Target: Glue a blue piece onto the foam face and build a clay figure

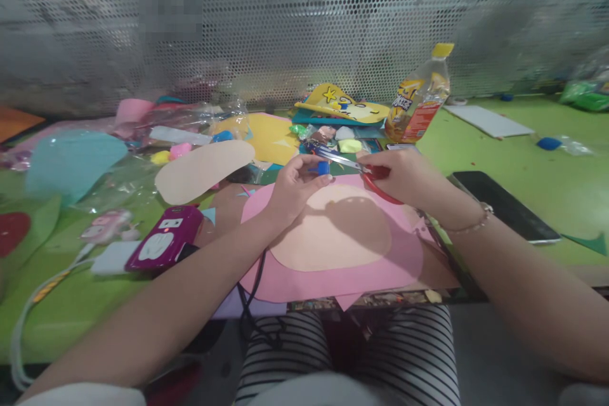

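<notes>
Fingers of left hand pinch small blue piece, material unclear. Right hand wraps handles of red-handled scissors, blades pointing left, just beside blue piece. Both hands near far edge of pink cutout with cream oval, green tabletop.

No word could be read for certain. The bottle, upper right, bore dark lettering on its yellow label (too blurred to decipher); upper centre, a yellow cutout carried a drawn star.
</notes>
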### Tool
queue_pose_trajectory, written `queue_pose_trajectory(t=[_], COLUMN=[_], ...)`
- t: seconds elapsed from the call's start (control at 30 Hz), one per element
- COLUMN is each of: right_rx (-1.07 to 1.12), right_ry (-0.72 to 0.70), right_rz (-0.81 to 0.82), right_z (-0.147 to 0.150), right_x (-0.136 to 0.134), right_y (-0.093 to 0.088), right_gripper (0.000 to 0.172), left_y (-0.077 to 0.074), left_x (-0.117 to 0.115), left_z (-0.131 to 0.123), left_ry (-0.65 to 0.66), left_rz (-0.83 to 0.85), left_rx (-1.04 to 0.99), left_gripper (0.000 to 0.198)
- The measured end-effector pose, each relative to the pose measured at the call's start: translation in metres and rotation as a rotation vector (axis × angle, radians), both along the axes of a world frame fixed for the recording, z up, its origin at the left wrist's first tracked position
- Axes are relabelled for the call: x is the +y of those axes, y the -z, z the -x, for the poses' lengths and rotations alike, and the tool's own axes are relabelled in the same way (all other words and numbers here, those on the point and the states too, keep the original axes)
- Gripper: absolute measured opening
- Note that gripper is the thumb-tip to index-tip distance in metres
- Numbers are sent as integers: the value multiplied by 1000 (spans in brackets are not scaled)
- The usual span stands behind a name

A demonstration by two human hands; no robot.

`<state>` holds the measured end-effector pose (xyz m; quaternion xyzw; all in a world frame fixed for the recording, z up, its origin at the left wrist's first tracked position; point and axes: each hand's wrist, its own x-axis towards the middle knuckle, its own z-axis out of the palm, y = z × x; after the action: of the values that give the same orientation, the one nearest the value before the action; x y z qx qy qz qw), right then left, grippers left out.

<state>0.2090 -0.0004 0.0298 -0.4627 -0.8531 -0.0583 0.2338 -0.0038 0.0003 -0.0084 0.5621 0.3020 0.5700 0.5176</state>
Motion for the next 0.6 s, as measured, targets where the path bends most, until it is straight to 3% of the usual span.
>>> queue_pose_trajectory(t=[0.07, 0.3, 0.6], right_rx=[9, -12, -63], right_ry=[93, 152, 331], right_rz=[1, 64, 83], right_z=[2, 8, -3], right_x=[-3, -6, 3], right_y=[-1, -6, -8], right_gripper=[23, 26, 30], left_y=[0, 0, 2], left_x=[0, 0, 0], left_z=[0, 0, 0], left_ry=[-1, 13, 79], left_rz=[-1, -4, -1], left_rx=[-1, -14, -16], left_gripper=[31, 32, 30])
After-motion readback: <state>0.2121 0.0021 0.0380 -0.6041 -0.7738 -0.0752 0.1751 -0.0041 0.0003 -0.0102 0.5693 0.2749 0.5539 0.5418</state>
